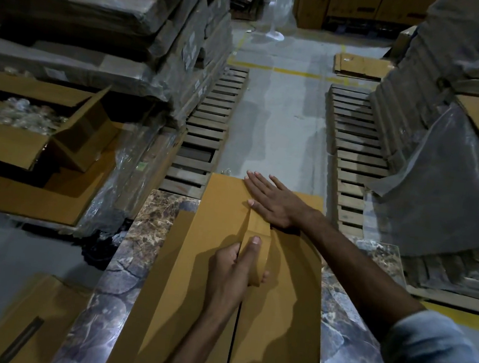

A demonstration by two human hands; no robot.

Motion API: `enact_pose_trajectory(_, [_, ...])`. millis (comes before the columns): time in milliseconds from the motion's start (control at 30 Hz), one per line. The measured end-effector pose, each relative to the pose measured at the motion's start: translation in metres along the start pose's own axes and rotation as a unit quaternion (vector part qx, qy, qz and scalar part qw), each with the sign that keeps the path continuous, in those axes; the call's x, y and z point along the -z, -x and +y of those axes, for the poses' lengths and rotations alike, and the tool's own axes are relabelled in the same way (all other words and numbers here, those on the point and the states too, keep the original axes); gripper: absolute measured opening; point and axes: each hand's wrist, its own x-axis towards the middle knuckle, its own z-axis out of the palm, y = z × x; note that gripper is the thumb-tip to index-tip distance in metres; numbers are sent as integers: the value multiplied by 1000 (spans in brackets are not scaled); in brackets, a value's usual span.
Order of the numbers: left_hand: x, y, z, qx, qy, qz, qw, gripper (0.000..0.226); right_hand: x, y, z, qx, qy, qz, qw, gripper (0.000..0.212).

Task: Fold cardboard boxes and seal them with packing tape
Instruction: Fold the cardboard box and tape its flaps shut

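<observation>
**Taping the top seam of a box on a marble-look surface**

Warehouse aisle, grey concrete floor (279, 120) running to 12 o'clock, with a yellow line (295, 72) across it far off. Plastic-wrapped stacks of flat cardboard at 10 o'clock (101, 21) and 2 o'clock (464, 56). The small white labels (192, 40) on the left stack are too blurred to read. Wooden pallets flank the aisle, left (208, 125) and right (355, 151).

Brown-and-grey marbled surface (151, 231) at 6 o'clock. The cardboard box (217, 214) lies on it, long side pointing to 12 o'clock, top flaps closed, centre seam showing dark near 6 o'clock. No print visible on it.

Open carton (33, 120) at 9 o'clock with clear plastic items inside. Another cardboard piece (28, 322) at 7 o'clock. White pedestal fan (277, 15) on the floor at 12 o'clock.

Right hand (274, 202), blue sleeve (427, 345) behind it, lies flat on the box top toward 12 o'clock, fingers straight and spread, thumb beside the brown tape strip (253, 220) laid along the seam.

Left hand (232, 271), nearer 6 o'clock, grips the tape roll (258, 250), fingers curled round it and thumb on top. The roll stands on edge on the seam, touching the box, and the strip runs from it to the right hand.
</observation>
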Motion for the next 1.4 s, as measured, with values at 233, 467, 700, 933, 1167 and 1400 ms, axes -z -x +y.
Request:
enact_pose_trajectory(233, [12, 16, 2, 56, -24, -47, 997, 38, -1, 10, -14, -13, -34, -6, 999, 95])
enact_pose_trajectory(467, [23, 45, -7, 69, -51, -50, 995, 47, -13, 35, -39, -9, -26, -16, 999, 82])
enact_pose_trajectory(700, [42, 87, -25, 44, -73, -53, 995, 62, -28, 71, -76, -5, -31, -25, 999, 69])
enact_pose_trajectory(933, [62, 125, -53, -40, -173, -29, 984, 87, -37, 95, -111, -16, -41, -28, 999, 68])
enact_pose_trajectory(1167, [88, 157, -73, -42, -166, -14, 985, 86, -52, 109, -145, -21, -48, -14, 999, 69])
enact_pose_trajectory(1400, [106, 176, -92, -48, -141, -25, 989, 67, -59, 117, -168, -24, -46, -13, 999, 72])
